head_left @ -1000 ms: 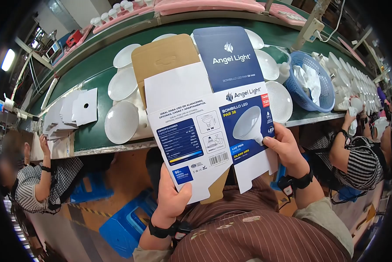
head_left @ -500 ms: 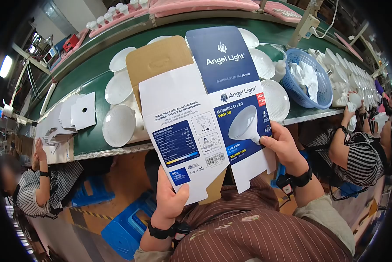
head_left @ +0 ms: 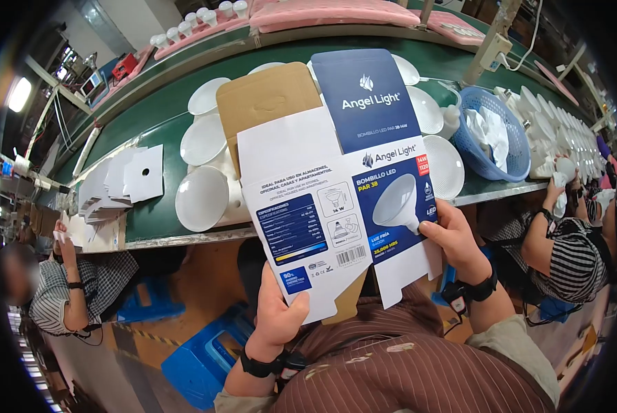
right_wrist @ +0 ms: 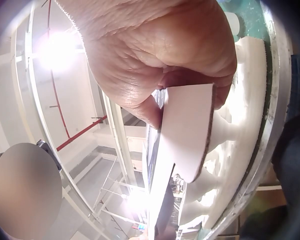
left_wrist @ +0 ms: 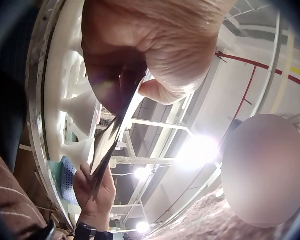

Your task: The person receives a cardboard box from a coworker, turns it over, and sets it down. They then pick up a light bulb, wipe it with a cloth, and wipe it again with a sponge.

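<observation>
A flattened printed carton (head_left: 301,206) in white and blue, reading "Angel Light", is held up in front of the body. The left hand (head_left: 279,311) pinches its lower left corner, thumb on the printed face. At the lower right edge the right hand (head_left: 458,241) grips it, thumb in front and fingers behind. Seen edge-on in the left wrist view, the carton (left_wrist: 115,127) runs between the left hand (left_wrist: 150,45) and the right hand (left_wrist: 96,192). A white flap (right_wrist: 187,130) shows beside the right hand (right_wrist: 165,55) in the right wrist view.
White lamps (head_left: 202,198) stand on the green bench (head_left: 157,224) behind the carton. At left lies a stack of white card pieces (head_left: 109,184); at right, a blue basket (head_left: 470,131) holds white cloth. A blue stool (head_left: 191,358) is below. Other people sit at both sides.
The carton and both hands shift slightly left and up, then right and a little down in the head view. Both hands keep hold of it throughout.
</observation>
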